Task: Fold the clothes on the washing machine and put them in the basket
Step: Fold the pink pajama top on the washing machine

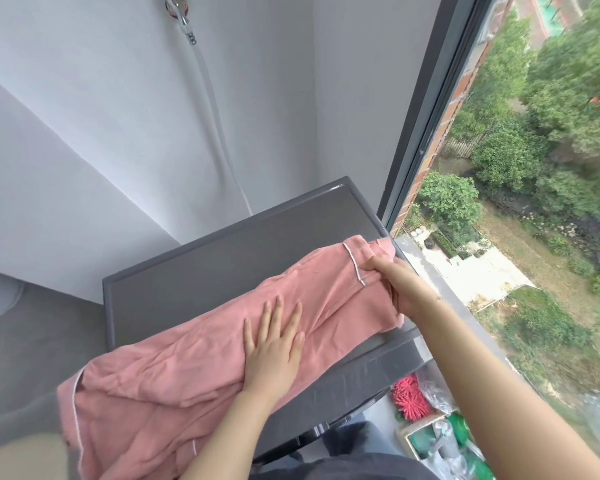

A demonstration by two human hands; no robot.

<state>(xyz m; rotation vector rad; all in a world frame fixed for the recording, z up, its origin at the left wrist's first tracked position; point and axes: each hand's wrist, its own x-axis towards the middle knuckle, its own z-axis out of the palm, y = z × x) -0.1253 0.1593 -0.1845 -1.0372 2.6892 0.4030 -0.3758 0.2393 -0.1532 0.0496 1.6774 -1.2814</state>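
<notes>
Garment, one: salmon-pink soft woven pyjama piece with thin white piping (pixel 194 362), laid as a long band across the front of the dark grey flat-topped washing machine (pixel 222 251), running from 8 o'clock, where a bunched end hangs off the front corner, to 2 o'clock by the window. Left hand (pixel 274 344): flat, fingers straight and spread, pressing the middle of the cloth to the lid, at 6 o'clock in view. Right hand (pixel 395 282): at 3 o'clock, fingers curled round the piped far end, gripping it. Hands well apart, one on each portion of the same piece. Progress, by judgement: folding begun, the piece apparently narrowed lengthwise; the crosswise folds look still to do, and the left end remains rumpled. Basket: not in view, so nothing can be said of what it holds. Also present: white hose (pixel 215 126) on the pale wall at 12 o'clock; large window (pixel 534 133) at 3 o'clock; cluttered box with green and red items (pixel 430 431) at 5 o'clock on the floor.
</notes>
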